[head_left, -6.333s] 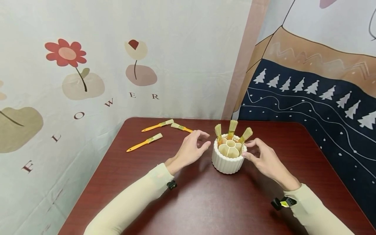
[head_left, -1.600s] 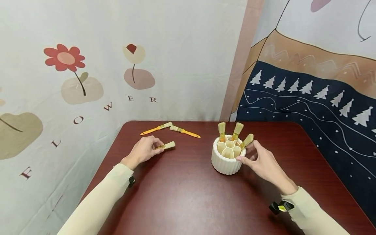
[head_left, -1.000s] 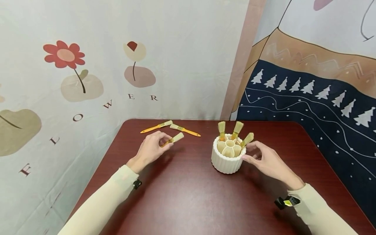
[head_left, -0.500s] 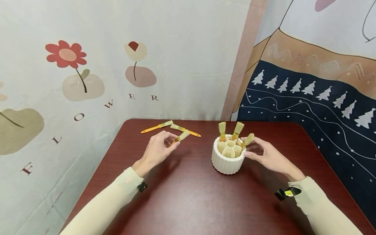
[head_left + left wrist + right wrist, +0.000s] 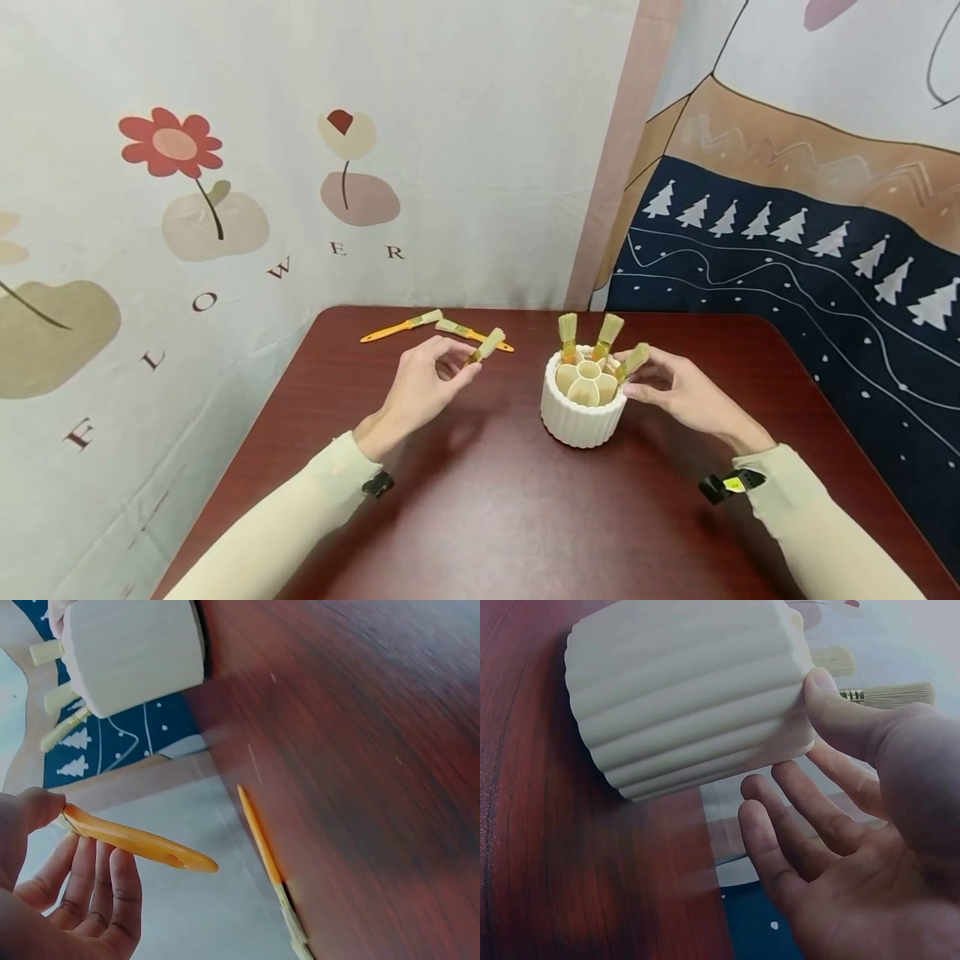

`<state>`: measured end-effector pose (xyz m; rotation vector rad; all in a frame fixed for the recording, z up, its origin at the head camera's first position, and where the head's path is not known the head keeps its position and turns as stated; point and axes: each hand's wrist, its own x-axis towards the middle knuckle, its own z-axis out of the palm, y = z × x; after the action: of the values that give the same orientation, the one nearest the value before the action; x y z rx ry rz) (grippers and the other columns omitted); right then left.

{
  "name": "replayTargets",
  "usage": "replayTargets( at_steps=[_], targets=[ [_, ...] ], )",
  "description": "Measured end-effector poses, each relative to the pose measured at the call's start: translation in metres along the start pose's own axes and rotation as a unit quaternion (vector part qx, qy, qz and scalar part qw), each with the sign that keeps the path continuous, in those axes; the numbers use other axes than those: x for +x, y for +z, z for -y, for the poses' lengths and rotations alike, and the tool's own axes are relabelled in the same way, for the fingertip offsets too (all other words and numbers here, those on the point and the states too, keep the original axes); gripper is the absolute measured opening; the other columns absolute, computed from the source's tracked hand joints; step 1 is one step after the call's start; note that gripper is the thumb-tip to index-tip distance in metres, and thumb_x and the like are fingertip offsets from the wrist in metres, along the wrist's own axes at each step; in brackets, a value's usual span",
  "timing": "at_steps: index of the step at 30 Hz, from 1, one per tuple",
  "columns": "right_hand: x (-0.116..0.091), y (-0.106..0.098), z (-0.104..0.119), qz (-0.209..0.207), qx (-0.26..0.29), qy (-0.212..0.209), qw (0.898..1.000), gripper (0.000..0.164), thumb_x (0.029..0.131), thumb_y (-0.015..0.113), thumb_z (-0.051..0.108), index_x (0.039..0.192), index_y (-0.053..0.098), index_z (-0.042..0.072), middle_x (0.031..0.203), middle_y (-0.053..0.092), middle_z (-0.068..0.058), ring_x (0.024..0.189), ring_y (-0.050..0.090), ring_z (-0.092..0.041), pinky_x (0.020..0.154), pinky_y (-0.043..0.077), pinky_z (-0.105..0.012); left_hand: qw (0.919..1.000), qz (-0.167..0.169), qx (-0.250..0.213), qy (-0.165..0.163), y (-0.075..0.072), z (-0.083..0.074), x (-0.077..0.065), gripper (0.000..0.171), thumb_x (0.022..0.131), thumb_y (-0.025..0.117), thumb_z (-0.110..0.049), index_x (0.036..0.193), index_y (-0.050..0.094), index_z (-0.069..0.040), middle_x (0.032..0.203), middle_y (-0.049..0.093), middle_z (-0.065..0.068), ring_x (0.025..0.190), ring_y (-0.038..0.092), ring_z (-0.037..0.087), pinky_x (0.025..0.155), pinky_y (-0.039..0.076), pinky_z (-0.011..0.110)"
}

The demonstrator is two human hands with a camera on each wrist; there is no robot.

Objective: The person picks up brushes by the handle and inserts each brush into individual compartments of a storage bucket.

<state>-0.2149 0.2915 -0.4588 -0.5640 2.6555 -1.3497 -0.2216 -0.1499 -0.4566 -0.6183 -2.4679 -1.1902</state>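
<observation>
My left hand (image 5: pixel 425 385) pinches a paintbrush (image 5: pixel 488 344) between thumb and fingertips near its metal band, bristles up and toward the right. In the left wrist view its orange handle (image 5: pixel 142 841) juts out past the fingers, above the table. A white ribbed brush holder (image 5: pixel 582 423) with petal-shaped compartments stands upright to the right. Three brushes stand in it, bristles up: one at the back left (image 5: pixel 567 333), one at the back (image 5: pixel 608 333), one at the right (image 5: pixel 634 358). My right hand (image 5: pixel 693 398) holds the holder's right side, thumb on the rim; its lower fingers hang free.
Two more paintbrushes lie near the table's back edge, a left one (image 5: pixel 401 326) and one (image 5: pixel 457 328) partly behind the raised brush. The dark red table (image 5: pixel 517 517) meets a printed cloth backdrop (image 5: pixel 480 167) behind.
My left hand took the front brush off the table, lifted it and carried it rightward toward the holder, bristles tipping upward. The right hand stays at the holder, which has hardly moved.
</observation>
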Motion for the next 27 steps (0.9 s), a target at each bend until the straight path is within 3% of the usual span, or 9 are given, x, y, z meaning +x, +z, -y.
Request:
replayTargets(
  at_steps=[17, 27],
  targets=[
    [0.0, 0.003, 0.003, -0.006, -0.016, -0.002, 1.0, 0.053, 0.106, 0.089, 0.027, 0.152, 0.067, 0.013, 0.154, 0.074, -0.015, 0.127, 0.077, -0.031, 0.098, 0.063, -0.017, 0.9997, -0.002, -0.026, -0.002, 0.008, -0.019, 0.001, 0.024, 0.101, 0.094, -0.017, 0.121, 0.083, -0.011, 0.103, 0.082, 0.006, 0.082, 0.079, 0.014, 0.076, 0.069, 0.026],
    [-0.004, 0.004, 0.008, -0.011, -0.035, 0.014, 0.999, 0.053, 0.105, 0.09, 0.028, 0.148, 0.066, 0.009, 0.152, 0.075, -0.018, 0.124, 0.078, -0.032, 0.096, 0.063, -0.017, 0.9983, -0.016, -0.054, 0.018, 0.013, -0.035, 0.009, 0.023, 0.102, 0.091, -0.014, 0.121, 0.081, -0.008, 0.107, 0.081, 0.011, 0.089, 0.079, 0.019, 0.078, 0.073, 0.038]
  ],
)
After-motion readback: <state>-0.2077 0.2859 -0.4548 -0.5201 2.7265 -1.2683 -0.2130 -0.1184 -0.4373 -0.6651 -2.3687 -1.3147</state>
